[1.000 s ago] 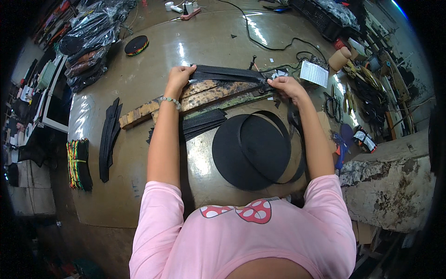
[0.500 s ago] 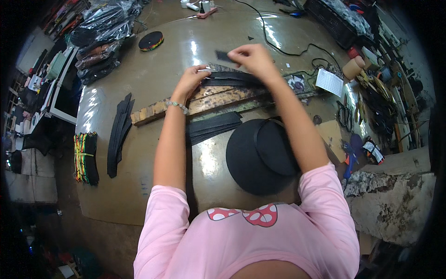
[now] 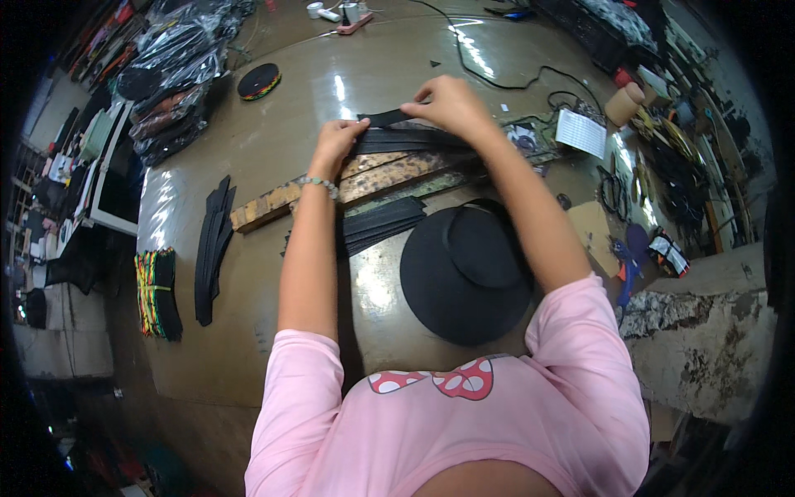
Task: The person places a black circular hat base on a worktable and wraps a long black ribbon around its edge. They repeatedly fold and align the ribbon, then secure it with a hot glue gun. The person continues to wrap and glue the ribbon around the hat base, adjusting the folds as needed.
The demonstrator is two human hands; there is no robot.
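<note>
A narrow black strip point(image 3: 385, 118) stretches between my two hands above the far edge of a worn wooden block point(image 3: 269, 207). My left hand point(image 3: 335, 142) pinches its left end with thumb and fingers. At its other end, my right hand point(image 3: 451, 106) holds it in a pinch. Just nearer to me, several more black strips point(image 3: 414, 142) lie along the block, partly under my hands. Another fan of black strips point(image 3: 385, 225) rests on the table on the near side of the block. A round black hat point(image 3: 447, 306) sits close to my right forearm.
At the left lie loose black strips point(image 3: 214, 253) and a tied bundle with colourful edges point(image 3: 155, 294). A coloured-edged black roll point(image 3: 259, 82) sits farther off, near plastic-wrapped goods point(image 3: 186, 62). A black cable point(image 3: 497, 85) crosses the far table. Scissors point(image 3: 613, 195) and a white paper point(image 3: 581, 132) are right.
My right hand has brought the black strip down and toward my left hand, so it now spans both hands. The left hand stays near the same spot on the block.
</note>
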